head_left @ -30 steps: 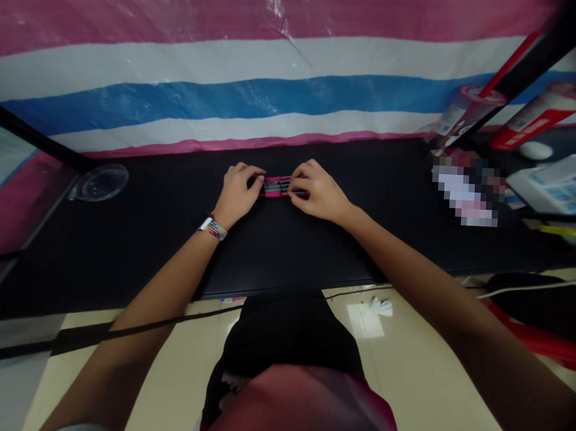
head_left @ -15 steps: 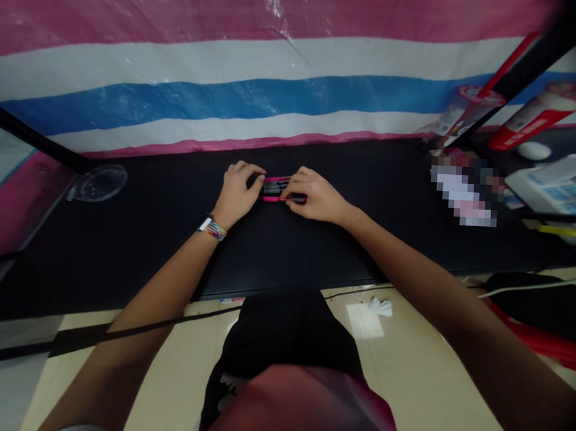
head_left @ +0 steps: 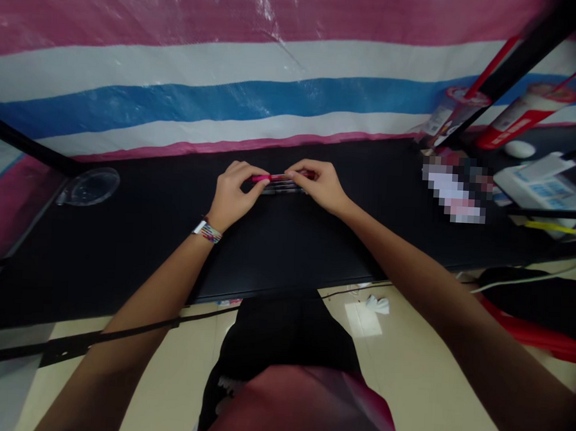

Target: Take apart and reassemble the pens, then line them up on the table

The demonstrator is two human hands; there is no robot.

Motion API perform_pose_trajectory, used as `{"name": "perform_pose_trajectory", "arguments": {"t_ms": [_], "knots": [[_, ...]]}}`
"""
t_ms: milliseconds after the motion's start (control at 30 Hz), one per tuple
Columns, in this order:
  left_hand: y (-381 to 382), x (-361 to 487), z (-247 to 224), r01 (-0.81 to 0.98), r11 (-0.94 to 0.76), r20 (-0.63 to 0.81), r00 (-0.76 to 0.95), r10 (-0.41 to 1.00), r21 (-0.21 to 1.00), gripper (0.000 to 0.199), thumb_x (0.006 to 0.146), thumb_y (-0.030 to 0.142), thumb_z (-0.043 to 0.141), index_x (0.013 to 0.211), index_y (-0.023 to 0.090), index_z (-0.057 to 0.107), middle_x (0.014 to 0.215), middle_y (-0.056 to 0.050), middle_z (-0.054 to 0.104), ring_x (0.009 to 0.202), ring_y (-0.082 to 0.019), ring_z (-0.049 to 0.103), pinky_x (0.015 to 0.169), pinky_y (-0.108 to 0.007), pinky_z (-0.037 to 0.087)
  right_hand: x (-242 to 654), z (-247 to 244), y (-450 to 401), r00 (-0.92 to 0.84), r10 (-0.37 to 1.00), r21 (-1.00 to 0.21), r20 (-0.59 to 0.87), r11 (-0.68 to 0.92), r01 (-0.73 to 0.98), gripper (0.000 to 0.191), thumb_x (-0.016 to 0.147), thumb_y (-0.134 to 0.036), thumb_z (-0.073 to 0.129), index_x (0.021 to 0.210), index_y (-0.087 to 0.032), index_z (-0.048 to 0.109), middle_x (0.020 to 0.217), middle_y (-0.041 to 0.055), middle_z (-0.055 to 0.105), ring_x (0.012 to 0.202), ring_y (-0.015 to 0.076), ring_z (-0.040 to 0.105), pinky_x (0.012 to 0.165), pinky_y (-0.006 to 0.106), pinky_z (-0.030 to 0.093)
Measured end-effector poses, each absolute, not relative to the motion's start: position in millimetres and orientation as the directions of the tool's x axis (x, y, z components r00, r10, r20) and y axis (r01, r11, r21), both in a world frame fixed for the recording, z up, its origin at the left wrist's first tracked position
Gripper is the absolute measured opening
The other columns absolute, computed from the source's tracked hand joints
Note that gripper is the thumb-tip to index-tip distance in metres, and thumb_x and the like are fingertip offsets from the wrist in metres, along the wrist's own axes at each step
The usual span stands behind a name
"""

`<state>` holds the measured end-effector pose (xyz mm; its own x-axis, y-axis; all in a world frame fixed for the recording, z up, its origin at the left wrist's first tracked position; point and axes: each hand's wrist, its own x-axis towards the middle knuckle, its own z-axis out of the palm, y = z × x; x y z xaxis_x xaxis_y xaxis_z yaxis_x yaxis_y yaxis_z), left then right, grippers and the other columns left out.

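Observation:
A slim pink pen (head_left: 276, 177) lies crosswise between my hands, over the black tabletop (head_left: 286, 241). My left hand (head_left: 230, 194) pinches its left end between thumb and fingers; a patterned watch band is on that wrist. At the other end, the thumb and fingers of my right hand (head_left: 324, 184) are closed on the pen. Just on the near side of it, several grey and dark pens (head_left: 283, 187) lie side by side, partly covered by my fingertips. Their ends are hidden, and fine detail is blurred.
A clear plastic lid (head_left: 91, 186) lies at the left. To the right stand a cup with a red straw (head_left: 442, 114), a red-and-white cup (head_left: 519, 118), a white rounded object (head_left: 520, 149) and a white box (head_left: 535, 186). A striped sheet (head_left: 226, 96) hangs behind.
The pink pen on the near side of the row is no longer seen there. Both hands now grip a pink pen along the far side, and my right hand has moved slightly away from me.

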<state>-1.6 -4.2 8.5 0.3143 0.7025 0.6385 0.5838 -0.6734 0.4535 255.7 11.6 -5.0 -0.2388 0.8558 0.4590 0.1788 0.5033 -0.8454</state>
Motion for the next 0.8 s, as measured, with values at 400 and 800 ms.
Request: {"name": "perform_pose_trajectory", "arguments": {"t_ms": [400, 800], "knots": [[2.9, -6.8, 3.1, 0.473, -0.634, 0.614, 0.223, 0.758, 0.612, 0.058, 0.117, 0.056, 0.057, 0.070, 0.024, 0.064, 0.070, -0.001, 0.062, 0.072, -0.019, 0.062, 0.079, -0.036, 0.051, 254.3, -6.2, 17.2, -0.232, 0.907, -0.936, 0.351, 0.345, -0.068, 0.032, 0.086, -0.046, 0.094, 0.106, -0.021, 0.089, 0.089, 0.0049, 0.082, 0.071, 0.0187, 0.071, 0.077, 0.042, 0.067], [6.4, -7.3, 4.6, 0.366, -0.593, 0.581, 0.156, 0.799, 0.717, 0.023, 0.106, 0.047, 0.077, 0.102, 0.025, 0.078, 0.091, -0.002, 0.078, 0.085, -0.019, 0.072, 0.085, -0.034, 0.056, 255.2, -3.5, 13.7, -0.170, 0.963, -0.952, 0.208, 0.160, -0.260, 0.040, 0.079, -0.049, 0.100, 0.107, -0.024, 0.088, 0.087, 0.0027, 0.080, 0.073, 0.0176, 0.072, 0.078, 0.040, 0.066]]}}
